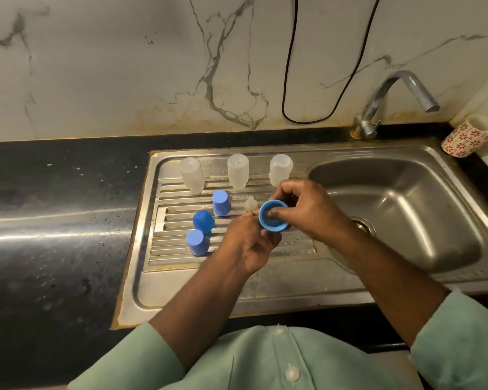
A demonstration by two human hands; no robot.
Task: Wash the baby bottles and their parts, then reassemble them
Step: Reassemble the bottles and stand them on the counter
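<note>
Bottom of frame: pale green shirt (265, 358), sleeves pushed up, both forearms reaching to mid-frame over the steel drainboard (181, 288).

Left hand (250, 243), just below centre, palm up, fingers curled up against the underside of a blue screw ring (273, 216). Right hand (307, 209) comes from the right and wraps the ring's far side; its fingertips (273, 212) dip into the ring's open mouth. Both hands grip the ring, held above the drainboard ribs, just left of the sink basin (406, 209).

Left of the hands: three blue caps (197, 242) (203, 220) (221, 202) stand on the ribs in a loose diagonal. A clear teat (250, 203) sits just behind the ring.

Farther back, three clear bottles (191, 174) (238, 171) (281, 169) stand mouth-down in a row.

Upper right: chrome tap (395, 94), patterned cup (462, 139) on the black counter (54, 220). A black cable (289, 66) loops down the marble wall.
</note>
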